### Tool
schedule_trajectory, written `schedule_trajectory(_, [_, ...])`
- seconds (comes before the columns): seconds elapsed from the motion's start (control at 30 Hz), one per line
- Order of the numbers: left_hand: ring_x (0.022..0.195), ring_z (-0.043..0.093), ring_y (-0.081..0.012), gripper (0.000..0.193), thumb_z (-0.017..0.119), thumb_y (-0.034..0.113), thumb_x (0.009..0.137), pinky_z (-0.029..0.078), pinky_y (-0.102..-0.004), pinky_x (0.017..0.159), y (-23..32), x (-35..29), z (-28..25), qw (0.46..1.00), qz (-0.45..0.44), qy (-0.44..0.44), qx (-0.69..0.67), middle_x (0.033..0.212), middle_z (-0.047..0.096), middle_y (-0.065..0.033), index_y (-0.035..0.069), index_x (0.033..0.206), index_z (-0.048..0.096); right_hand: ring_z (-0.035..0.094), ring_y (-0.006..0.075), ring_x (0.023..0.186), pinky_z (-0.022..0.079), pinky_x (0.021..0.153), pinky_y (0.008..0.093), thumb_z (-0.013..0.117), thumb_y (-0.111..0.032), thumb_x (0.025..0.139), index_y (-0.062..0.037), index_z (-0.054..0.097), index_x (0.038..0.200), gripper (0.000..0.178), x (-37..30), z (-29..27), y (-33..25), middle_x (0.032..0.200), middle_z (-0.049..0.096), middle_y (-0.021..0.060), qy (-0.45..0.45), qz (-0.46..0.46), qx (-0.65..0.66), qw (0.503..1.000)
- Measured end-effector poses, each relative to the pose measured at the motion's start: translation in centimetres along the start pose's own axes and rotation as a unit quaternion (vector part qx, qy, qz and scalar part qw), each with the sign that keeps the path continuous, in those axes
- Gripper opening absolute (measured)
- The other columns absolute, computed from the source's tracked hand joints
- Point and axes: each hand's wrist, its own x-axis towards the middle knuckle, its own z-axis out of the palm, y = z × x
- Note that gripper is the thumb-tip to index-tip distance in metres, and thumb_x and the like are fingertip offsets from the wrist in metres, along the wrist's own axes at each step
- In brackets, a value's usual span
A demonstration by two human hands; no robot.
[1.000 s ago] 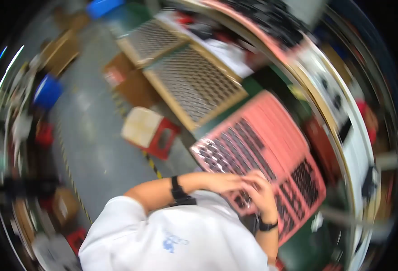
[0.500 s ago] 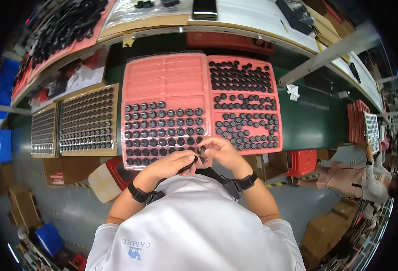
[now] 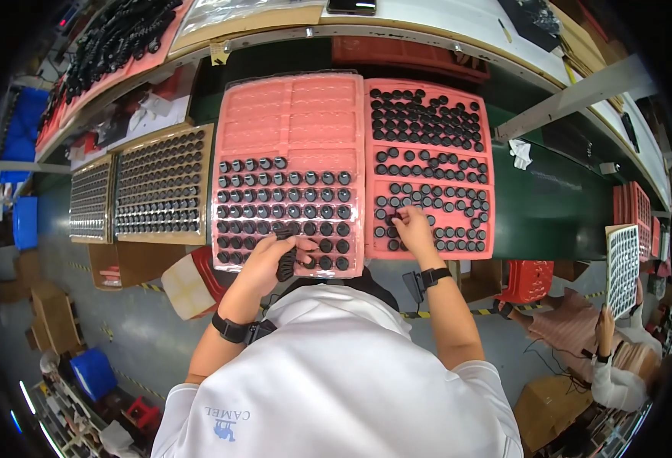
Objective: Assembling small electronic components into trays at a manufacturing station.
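Observation:
My left hand is closed around a black ribbed piece, over the near part of a pink tray under clear plastic. Rows of round black parts fill this tray's near portion; its far slots are bare. Over on the right, my right hand reaches into a second pink tray, its fingertips pinched at a small round black cap, mostly hidden by them. Many loose black caps lie in this tray's sections.
Two brown trays of black parts stand at the left. A shelf edge and a slanted metal post bound the far side. A crumpled white scrap lies at right. Another person holds a white tray at far right.
My right hand has left my left hand and moved right into the second tray. My left hand shifted left with the ribbed piece. The other person's white tray has moved nearer.

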Motion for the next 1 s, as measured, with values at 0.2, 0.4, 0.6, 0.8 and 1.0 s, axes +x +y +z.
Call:
schedule_trajectory(0.2, [0.065, 0.056, -0.015, 0.03, 0.046, 0.015, 0.09, 0.048, -0.0289, 0.062, -0.9, -1.6, -0.9, 0.997, 0.013, 0.024, -0.075, 0.086, 0.064, -0.0139, -0.006, 0.109, 0.057, 0.057, 0.0304, 0.081, 0.048, 0.071, 0.0373, 0.069, -0.009, 0.073, -0.0014, 0.059, 0.091, 0.022, 3.6, 0.9, -2.4, 0.09, 0.056, 0.0132, 0.03, -0.182, -0.167, 0.969])
schedule_trajectory(0.4, [0.063, 0.056, -0.0137, 0.021, 0.053, 0.01, 0.086, 0.048, -0.0278, 0.063, -0.4, -2.0, 0.0, 0.989, 0.116, 0.071, 0.056, 0.084, 0.064, -0.0128, -0.004, 0.102, 0.058, 0.058, 0.0223, 0.077, 0.048, 0.07, 0.031, 0.068, -0.013, 0.077, -0.0009, 0.058, 0.092, 0.021, 4.5, 1.0, -2.7, 0.085, 0.058, 0.0099, -0.008, -0.148, -0.101, 0.984])
schedule_trajectory(0.6, [0.063, 0.054, -0.0127, 0.023, 0.064, -0.001, 0.076, 0.046, -0.0273, 0.062, 1.9, -0.7, 2.6, 0.951, 0.216, 0.104, 0.197, 0.087, 0.064, -0.0117, -0.002, 0.099, 0.06, 0.057, 0.0098, 0.072, 0.047, 0.066, 0.0245, 0.063, -0.016, 0.086, -0.0033, 0.058, 0.092, 0.015, 0.7, -4.7, -11.1, 0.081, 0.061, 0.0018, -0.122, 0.065, 0.386, 0.912])
schedule_trajectory(0.8, [0.078, 0.057, -0.0169, 0.034, 0.071, -0.004, 0.068, 0.046, -0.0268, 0.064, 4.1, 1.2, 6.5, 0.764, 0.485, 0.013, 0.425, 0.096, 0.061, -0.0115, 0.002, 0.1, 0.062, 0.054, 0.0052, 0.08, 0.045, 0.07, 0.0205, 0.058, -0.009, 0.089, -0.0035, 0.057, 0.1, 0.012, -3.6, -5.6, -18.0, 0.089, 0.059, -0.002, -0.228, -0.037, 0.461, 0.857])
schedule_trajectory(1.0, [0.073, 0.056, -0.0168, 0.04, 0.072, -0.005, 0.065, 0.045, -0.0259, 0.062, 4.0, 0.2, 6.1, 0.769, 0.475, 0.004, 0.428, 0.102, 0.06, -0.0125, 0.003, 0.102, 0.06, 0.055, 0.0072, 0.079, 0.046, 0.07, 0.0228, 0.061, -0.008, 0.087, -0.0023, 0.055, 0.102, 0.017, -5.6, -5.5, -19.7, 0.089, 0.058, 0.0001, -0.195, -0.063, 0.486, 0.85])
